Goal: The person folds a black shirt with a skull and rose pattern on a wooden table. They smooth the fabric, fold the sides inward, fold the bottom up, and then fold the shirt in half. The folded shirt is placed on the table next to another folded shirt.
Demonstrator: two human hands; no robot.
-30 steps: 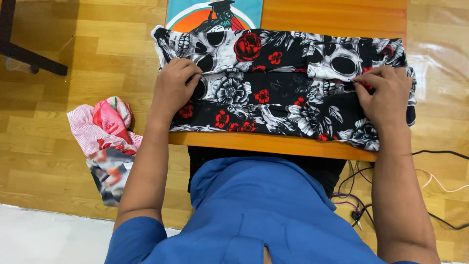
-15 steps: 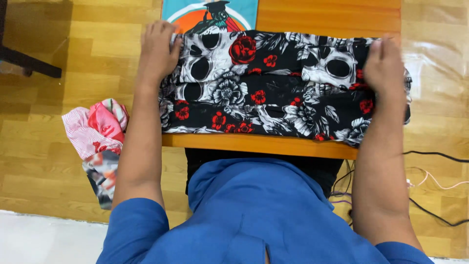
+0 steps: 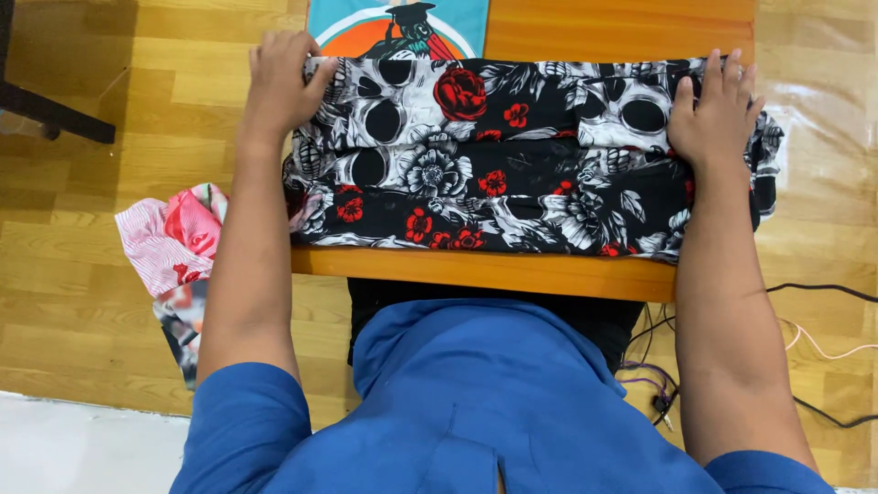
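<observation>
A black garment [image 3: 512, 165] printed with white skulls and red roses lies folded into a long band across a small wooden table [image 3: 494, 273]. My left hand [image 3: 279, 82] rests at its far left corner, fingers curled over the cloth edge. At the right end my right hand [image 3: 713, 114] presses flat on the fabric, fingers spread. Both forearms reach out from blue sleeves.
A teal and orange printed cloth [image 3: 398, 27] lies at the table's far edge under the garment. A pink and red patterned pile of cloth [image 3: 174, 252] sits on the wooden floor at left. Cables [image 3: 805, 320] run over the floor at right. A dark furniture leg [image 3: 55, 110] stands far left.
Both hands slid from the garment's near half to its far edge and ends. The cloth now lies flatter and more stretched out along the table.
</observation>
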